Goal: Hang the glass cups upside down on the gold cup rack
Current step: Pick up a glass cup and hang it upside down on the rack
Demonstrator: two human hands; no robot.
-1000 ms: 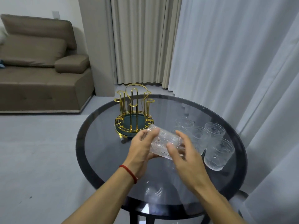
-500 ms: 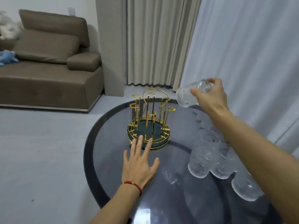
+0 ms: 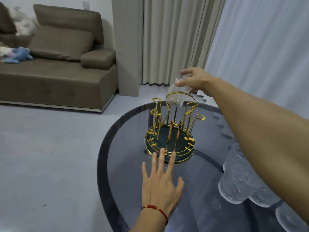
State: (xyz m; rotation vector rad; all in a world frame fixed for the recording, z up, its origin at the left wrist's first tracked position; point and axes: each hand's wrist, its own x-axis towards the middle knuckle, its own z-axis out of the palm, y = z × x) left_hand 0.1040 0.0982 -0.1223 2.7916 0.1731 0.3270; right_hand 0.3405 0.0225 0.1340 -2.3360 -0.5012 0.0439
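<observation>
The gold cup rack (image 3: pixel 170 131) stands on the round dark glass table (image 3: pixel 127 164), its upright pegs bare. My right hand (image 3: pixel 194 80) grips a clear textured glass cup (image 3: pixel 176 93) by its base, mouth down and tilted, just above the rack's far pegs and top loop. My left hand (image 3: pixel 161 183) lies flat on the table with fingers spread, its fingertips touching the rack's front rim. Several more glass cups (image 3: pixel 240 181) stand at the table's right side, partly hidden under my right forearm.
A brown sofa (image 3: pixel 55 67) with soft toys stands at the back left on a grey floor. Beige and white curtains (image 3: pixel 175 39) hang behind and to the right of the table.
My right hand carried the cup from the table's middle up and left to just over the rack, turning it mouth down. My left hand let go of it and settled flat by the rack's base.
</observation>
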